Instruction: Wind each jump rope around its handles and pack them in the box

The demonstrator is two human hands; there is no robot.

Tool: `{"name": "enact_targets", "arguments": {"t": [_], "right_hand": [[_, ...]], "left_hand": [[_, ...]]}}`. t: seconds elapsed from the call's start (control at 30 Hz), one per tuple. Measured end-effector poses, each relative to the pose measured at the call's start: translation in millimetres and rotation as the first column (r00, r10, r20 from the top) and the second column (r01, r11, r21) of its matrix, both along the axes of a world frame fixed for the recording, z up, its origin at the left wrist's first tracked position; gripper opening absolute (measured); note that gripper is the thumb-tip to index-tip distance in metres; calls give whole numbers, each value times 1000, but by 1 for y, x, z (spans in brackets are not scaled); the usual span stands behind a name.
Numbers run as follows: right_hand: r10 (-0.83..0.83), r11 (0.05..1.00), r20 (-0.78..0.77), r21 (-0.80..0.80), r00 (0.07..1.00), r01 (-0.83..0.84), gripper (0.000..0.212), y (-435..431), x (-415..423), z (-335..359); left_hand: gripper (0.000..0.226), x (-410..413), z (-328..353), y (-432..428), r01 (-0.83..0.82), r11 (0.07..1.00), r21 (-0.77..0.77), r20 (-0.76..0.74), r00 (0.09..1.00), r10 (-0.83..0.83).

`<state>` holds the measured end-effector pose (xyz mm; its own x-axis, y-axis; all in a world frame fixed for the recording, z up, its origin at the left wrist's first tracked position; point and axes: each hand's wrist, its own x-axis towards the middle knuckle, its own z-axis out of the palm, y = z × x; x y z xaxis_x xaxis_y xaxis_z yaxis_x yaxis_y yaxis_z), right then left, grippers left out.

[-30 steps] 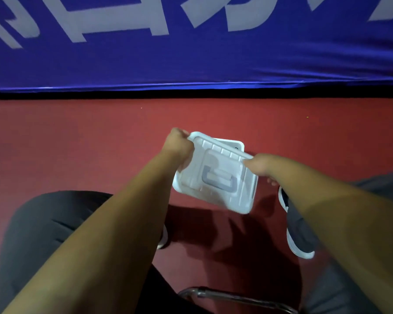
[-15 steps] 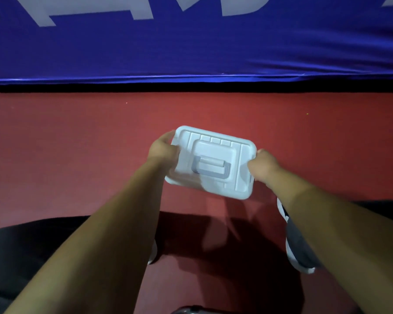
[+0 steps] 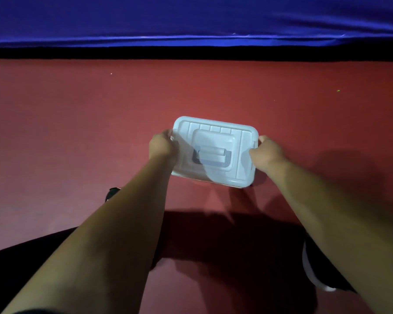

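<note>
The white lidded box (image 3: 214,141) is over the red floor (image 3: 77,132), in front of the person's legs; whether it rests there or is held just clear, I cannot tell. Its long axis runs left to right between the hands. The left hand (image 3: 161,145) curls round the left short end and the right hand (image 3: 267,152) round the right, both equally near. The grey lid handle (image 3: 211,157) lies flat at the centre. No jump rope shows.

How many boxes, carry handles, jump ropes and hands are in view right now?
white box: 1
grey carry handle on its lid: 1
jump ropes: 0 in view
hands gripping the box ends: 2, left hand and right hand
Total: 4
</note>
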<state>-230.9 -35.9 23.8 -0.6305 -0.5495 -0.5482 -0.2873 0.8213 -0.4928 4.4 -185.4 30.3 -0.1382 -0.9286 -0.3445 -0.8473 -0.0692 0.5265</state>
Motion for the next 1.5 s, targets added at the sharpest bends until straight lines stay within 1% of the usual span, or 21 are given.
{"name": "enact_targets", "arguments": {"t": [0.1,0.2,0.3,0.43,0.57,0.7,0.8,0.87,0.9,0.93,1.0,1.03,1.13,1.23,1.37,1.4,1.47,1.5], "right_hand": [[14,999,-22,29,1000,-13,29,-5,0,-14],[23,999,-40,35,999,-21,29,-7,-1,-23],[11,1000,-31,11,999,-11,39,-7,-5,-37],[-51,998,-5,-33,999,51,55,-1,-5,-47],[-68,998,-32,-21,997,67,60,6,-5,-50],[-92,993,53,-68,994,95,60,17,1,-47],[-95,988,142,-112,985,111,67,22,8,-52],[-161,980,146,-95,976,176,73,19,11,-51],[-206,974,125,-65,971,215,71,17,11,-50],[-231,971,89,-37,969,235,64,15,10,-51],[-204,979,33,6,978,204,46,12,7,-52],[-177,984,32,8,984,176,42,11,5,-53],[-149,989,27,15,988,149,33,8,-1,-55],[-162,987,-28,10,986,163,24,5,2,-55],[-152,987,-123,25,981,157,22,2,9,-56],[-121,989,-132,64,984,130,23,1,11,-50],[-48,989,-104,136,993,62,24,0,12,-41],[-40,990,-76,132,996,50,25,-2,8,-35]], "left_hand": [[44,-3,-20,-8,22,1000,12,64,998,-23],[42,-3,-35,-8,34,999,30,100,994,-37],[44,-2,-43,-6,59,998,1,98,993,-58],[43,-2,-50,-10,85,996,-24,118,990,-82],[40,-3,-53,-11,82,996,-22,118,990,-78],[48,-2,-54,-9,58,998,29,123,991,-62],[50,1,-55,-10,74,996,43,105,991,-79],[47,3,-56,-13,68,996,56,91,993,-73],[44,4,-57,-14,61,996,64,97,993,-67],[40,4,-56,-14,53,996,72,105,993,-60],[35,5,-58,-14,39,995,90,105,993,-49],[33,4,-58,-14,33,995,99,103,994,-44],[28,5,-59,-10,18,994,103,105,994,-29],[28,6,-60,-9,7,995,102,102,995,-17],[33,5,-58,-6,-11,992,124,102,995,-2],[33,6,-53,-3,-3,993,120,121,993,-12],[35,4,-47,0,26,992,126,189,981,-49],[39,1,-43,2,35,994,108,223,973,-58]]}}
